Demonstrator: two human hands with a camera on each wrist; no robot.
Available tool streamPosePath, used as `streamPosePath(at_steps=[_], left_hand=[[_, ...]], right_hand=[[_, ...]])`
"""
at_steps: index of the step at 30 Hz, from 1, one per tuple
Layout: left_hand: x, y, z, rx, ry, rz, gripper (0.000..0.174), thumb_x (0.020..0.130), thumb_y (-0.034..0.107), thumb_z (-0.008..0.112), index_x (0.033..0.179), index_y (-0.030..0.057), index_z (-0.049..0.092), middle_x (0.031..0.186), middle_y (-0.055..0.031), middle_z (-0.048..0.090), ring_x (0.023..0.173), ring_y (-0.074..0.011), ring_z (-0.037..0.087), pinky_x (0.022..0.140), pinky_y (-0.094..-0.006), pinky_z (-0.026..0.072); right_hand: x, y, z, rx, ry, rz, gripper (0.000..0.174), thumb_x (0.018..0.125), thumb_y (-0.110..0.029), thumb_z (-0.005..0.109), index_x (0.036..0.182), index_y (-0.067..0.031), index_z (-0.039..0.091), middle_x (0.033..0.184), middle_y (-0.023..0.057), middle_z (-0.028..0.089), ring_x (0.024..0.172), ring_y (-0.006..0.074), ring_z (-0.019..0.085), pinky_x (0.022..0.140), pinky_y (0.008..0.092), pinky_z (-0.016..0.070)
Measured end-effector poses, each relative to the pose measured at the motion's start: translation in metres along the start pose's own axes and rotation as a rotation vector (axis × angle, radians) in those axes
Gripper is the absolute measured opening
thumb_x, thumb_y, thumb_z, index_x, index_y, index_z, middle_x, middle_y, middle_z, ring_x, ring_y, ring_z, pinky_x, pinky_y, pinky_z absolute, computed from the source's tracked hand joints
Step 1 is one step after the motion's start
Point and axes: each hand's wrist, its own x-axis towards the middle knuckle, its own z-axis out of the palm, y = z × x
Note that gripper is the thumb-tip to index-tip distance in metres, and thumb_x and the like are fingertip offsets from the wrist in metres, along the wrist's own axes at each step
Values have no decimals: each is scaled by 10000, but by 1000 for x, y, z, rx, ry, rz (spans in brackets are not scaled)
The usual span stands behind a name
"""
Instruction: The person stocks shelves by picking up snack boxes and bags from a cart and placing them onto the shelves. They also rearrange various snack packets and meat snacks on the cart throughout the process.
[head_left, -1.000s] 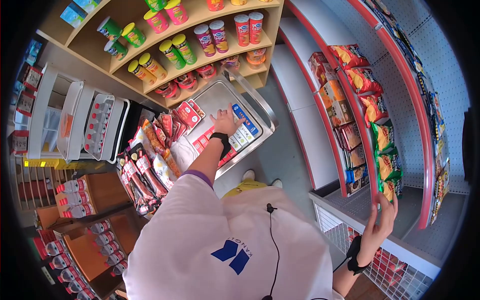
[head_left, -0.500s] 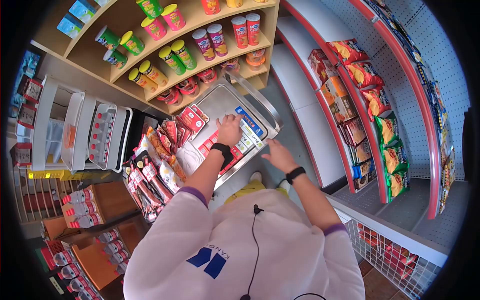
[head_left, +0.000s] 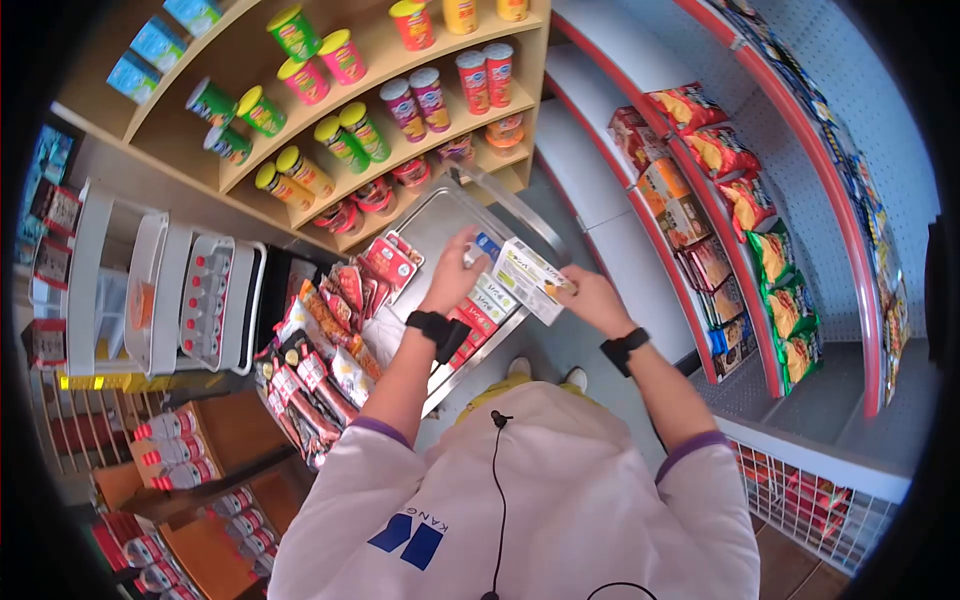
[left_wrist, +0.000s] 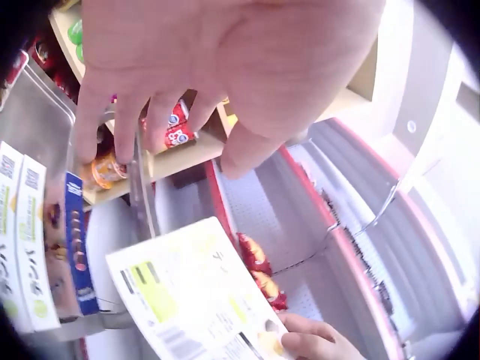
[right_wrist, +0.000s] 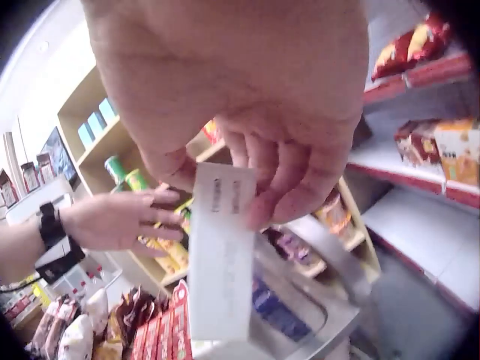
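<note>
My right hand [head_left: 597,301] pinches one end of a white carton [head_left: 530,277] with green and yellow print, held above the right edge of a metal cart [head_left: 428,212]. In the right wrist view the carton's narrow side [right_wrist: 221,262] shows between thumb and fingers. My left hand [head_left: 452,277] is over the cart, fingers spread and holding nothing, apart from the carton in the left wrist view. On the cart stand similar white boxes [left_wrist: 30,240], a blue box [left_wrist: 77,244] and red boxes [head_left: 472,325].
Red packets [head_left: 390,262] and bagged snacks [head_left: 310,385] lie at the cart's left. A wooden shelf [head_left: 235,165] with chip cans stands behind. To the right, red-edged shelves hold chip bags [head_left: 745,205] and boxes [head_left: 668,195]. A wire basket [head_left: 800,490] is at lower right.
My right hand came from the shelf's chip bags to the cart and lifted a white carton from it, to the right. The left hand, earlier on the boxes, is now off them.
</note>
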Motion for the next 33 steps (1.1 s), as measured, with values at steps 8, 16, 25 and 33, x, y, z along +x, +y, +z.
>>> streamPosePath(at_steps=[8, 16, 25, 33], left_hand=[[16, 106, 10, -778, -501, -131, 546, 910, 213, 584, 1367, 74, 320, 1244, -119, 496, 1063, -179, 547, 864, -316, 486], [25, 194, 22, -1151, -723, -62, 335, 951, 152, 483, 1247, 14, 410, 1122, -108, 585, 958, -172, 622, 773, -303, 545], [-8, 220, 74, -1578, -1202, -500, 397, 956, 204, 423, 1304, 12, 409, 1264, -121, 520, 1152, -220, 522, 999, -378, 400], [-14, 249, 66, -1303, -1348, -219, 502, 974, 354, 385, 1341, 13, 340, 1228, -203, 498, 1055, -315, 549, 919, -446, 452]], right_hand=[[-57, -36, -149, 305, 27, -68, 330, 837, -199, 612, 1096, 5, 597, 795, 32, 599, 701, 82, 508, 647, 246, 432], [-125, -87, -245, 464, 91, -294, 367, 937, -125, 467, 1292, -35, 481, 969, 21, 627, 877, 112, 557, 801, 265, 449], [-165, -156, -273, -211, 69, -742, 442, 698, 42, 636, 1122, -66, 573, 1209, 142, 505, 1207, 346, 416, 1022, 448, 331], [-229, -206, -376, -719, 559, -568, 443, 791, -99, 631, 1221, -81, 529, 1062, 125, 607, 976, 309, 578, 844, 399, 485]])
